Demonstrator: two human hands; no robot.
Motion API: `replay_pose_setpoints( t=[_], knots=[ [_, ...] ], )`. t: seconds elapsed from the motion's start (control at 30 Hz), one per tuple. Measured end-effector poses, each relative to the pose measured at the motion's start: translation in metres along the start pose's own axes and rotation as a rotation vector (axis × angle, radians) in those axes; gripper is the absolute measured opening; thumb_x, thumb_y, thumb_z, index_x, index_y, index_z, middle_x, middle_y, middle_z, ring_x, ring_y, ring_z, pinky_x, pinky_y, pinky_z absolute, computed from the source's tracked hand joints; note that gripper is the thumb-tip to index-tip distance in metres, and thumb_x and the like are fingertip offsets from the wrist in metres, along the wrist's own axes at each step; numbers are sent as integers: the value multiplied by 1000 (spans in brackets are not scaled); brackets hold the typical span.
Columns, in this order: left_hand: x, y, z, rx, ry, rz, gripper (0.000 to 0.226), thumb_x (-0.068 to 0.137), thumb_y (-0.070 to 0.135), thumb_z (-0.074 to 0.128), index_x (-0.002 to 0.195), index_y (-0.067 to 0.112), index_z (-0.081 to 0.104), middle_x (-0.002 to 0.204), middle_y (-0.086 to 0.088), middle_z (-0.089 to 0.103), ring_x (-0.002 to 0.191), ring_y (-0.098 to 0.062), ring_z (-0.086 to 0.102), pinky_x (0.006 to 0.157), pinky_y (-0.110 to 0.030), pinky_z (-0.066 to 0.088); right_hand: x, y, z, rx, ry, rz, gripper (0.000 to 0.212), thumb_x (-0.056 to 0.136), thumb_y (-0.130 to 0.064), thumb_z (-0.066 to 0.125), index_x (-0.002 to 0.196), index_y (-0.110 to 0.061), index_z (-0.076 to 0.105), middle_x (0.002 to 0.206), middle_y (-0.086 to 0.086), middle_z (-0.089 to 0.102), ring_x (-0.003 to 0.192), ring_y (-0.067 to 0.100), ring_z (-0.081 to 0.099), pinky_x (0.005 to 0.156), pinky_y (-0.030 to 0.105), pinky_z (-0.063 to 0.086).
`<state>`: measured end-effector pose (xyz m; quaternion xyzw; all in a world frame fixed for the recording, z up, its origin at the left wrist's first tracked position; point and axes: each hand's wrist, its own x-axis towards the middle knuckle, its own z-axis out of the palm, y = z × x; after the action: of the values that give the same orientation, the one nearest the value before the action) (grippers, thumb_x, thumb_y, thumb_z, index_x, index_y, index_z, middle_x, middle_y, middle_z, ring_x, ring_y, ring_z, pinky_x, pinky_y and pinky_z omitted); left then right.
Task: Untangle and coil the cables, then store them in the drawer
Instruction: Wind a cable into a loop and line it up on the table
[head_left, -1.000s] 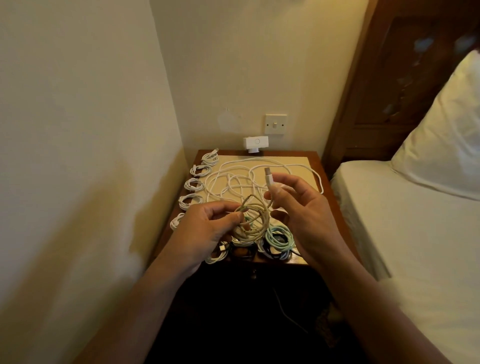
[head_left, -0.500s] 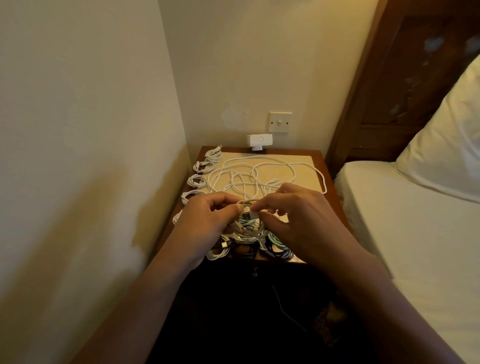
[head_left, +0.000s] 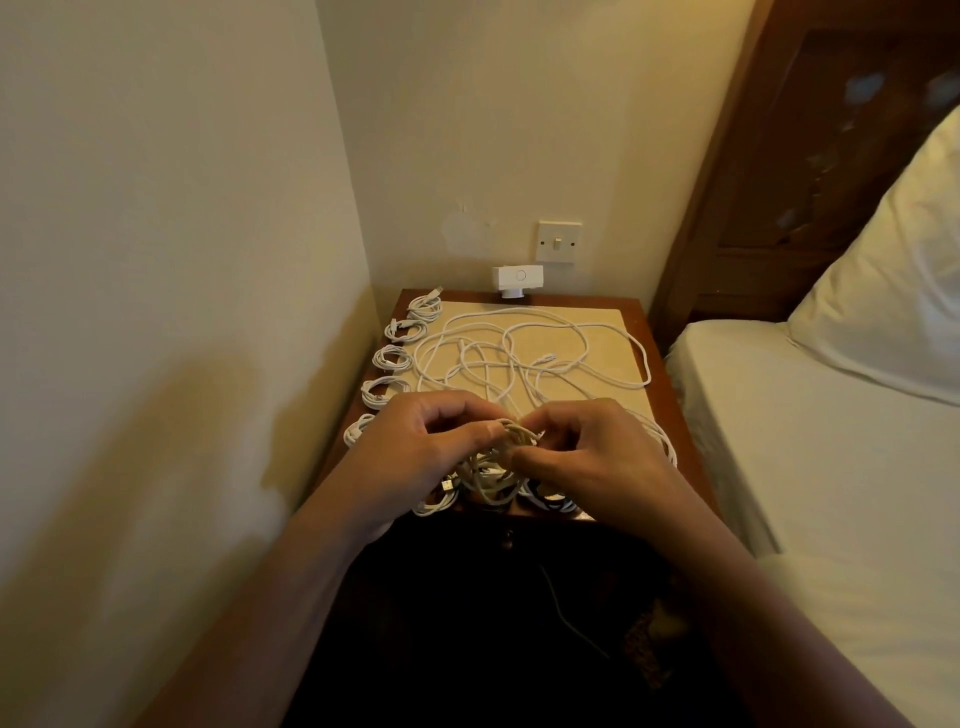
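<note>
"Where's the cable that's being wound?"

"Between both hands, just above the front edge of the worktop (head_left: 642, 323). The left hand (head_left: 415, 457) pinches the top of the beige cable coil (head_left: 497, 484) with thumb and forefinger. The right hand (head_left: 597, 460) meets it from the other side, its fingers (head_left: 545, 423) curled tight on the same bundle. The loops hang below the knuckles."

"What's around it?"

"Behind the hands a long white cable (head_left: 519, 332) sprawls in loose, tangled loops over a cream mat (head_left: 613, 358). Five small white coils (head_left: 392, 358) sit in a row along the left edge, by the wall. More lie at the front edge, half hidden under the hands: a white coil (head_left: 434, 504) and a dark coil (head_left: 551, 501)."

"And further back?"

"A boxy white device (head_left: 518, 280) stands at the rear edge, under a wall switch (head_left: 558, 241). The worktop is dark polished wood. To its right is a bed (head_left: 805, 441) with a pale sheet and a pillow (head_left: 893, 270), against a carved wooden headboard (head_left: 805, 156)."
</note>
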<state>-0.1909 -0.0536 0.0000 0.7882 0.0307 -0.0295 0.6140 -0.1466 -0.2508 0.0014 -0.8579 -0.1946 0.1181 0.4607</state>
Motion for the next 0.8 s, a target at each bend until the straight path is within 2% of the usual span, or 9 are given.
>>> replay_pose_setpoints(
  t=[0.1,0.2,0.27,0.4,0.5,0.6,0.67,0.7,0.8],
  knots=[
    [-2,-4,5,-156,22,6,17,92,25,72,109,22,77,108,-5,73,103,-17,68,86,-30,52,1,5,8,111,50,46,18,88,-41,77,93,-24,75,77,-1,77,68,15,75,74,49,64],
    [-7,-16,15,-427,36,1,40,81,19,79,120,15,69,112,-13,73,103,-19,69,88,-29,54,1,10,14,305,96,116,25,87,-40,78,92,-16,73,79,6,75,63,15,72,77,55,63],
    [-7,-25,22,-488,57,31,45,78,12,75,123,11,66,110,-13,74,102,-21,71,84,-28,56,-1,10,17,424,85,156,28,88,-38,78,93,-11,73,84,15,73,59,13,68,78,56,63],
    [-6,-30,26,-761,22,-34,40,87,-1,64,127,3,58,101,-16,74,88,-23,73,71,-30,60,-3,11,23,420,90,171,21,92,-33,75,96,-12,70,86,9,71,64,15,70,73,48,65],
    [-6,-31,30,-858,-53,-53,38,90,-1,59,127,3,52,90,-15,71,81,-21,70,71,-33,61,-3,12,26,270,133,135,10,92,-32,69,98,-26,64,91,1,72,79,16,74,68,40,65],
    [-8,-33,34,-883,-59,-65,36,93,1,56,129,0,52,84,-12,67,78,-19,68,72,-34,61,-3,14,30,269,146,134,20,90,-30,73,105,-29,59,85,1,74,72,10,72,59,26,56],
    [-9,-36,35,-828,-32,-66,31,99,3,52,130,0,56,85,-10,68,80,-19,70,79,-37,62,-5,14,33,423,155,154,19,91,-23,75,105,-22,62,84,4,74,68,11,71,60,26,55],
    [-11,-39,36,-719,-6,-52,29,101,4,52,129,4,60,92,-9,72,88,-20,72,84,-38,61,-7,15,36,488,164,164,18,92,-21,75,105,-20,64,84,6,74,70,13,73,60,27,56],
    [-14,-48,40,-73,152,68,30,102,9,58,123,29,65,113,5,72,108,-12,69,96,-35,56,-13,18,48,438,254,152,16,92,-22,76,103,-25,65,85,-1,75,77,14,75,65,32,63]
  ],
)
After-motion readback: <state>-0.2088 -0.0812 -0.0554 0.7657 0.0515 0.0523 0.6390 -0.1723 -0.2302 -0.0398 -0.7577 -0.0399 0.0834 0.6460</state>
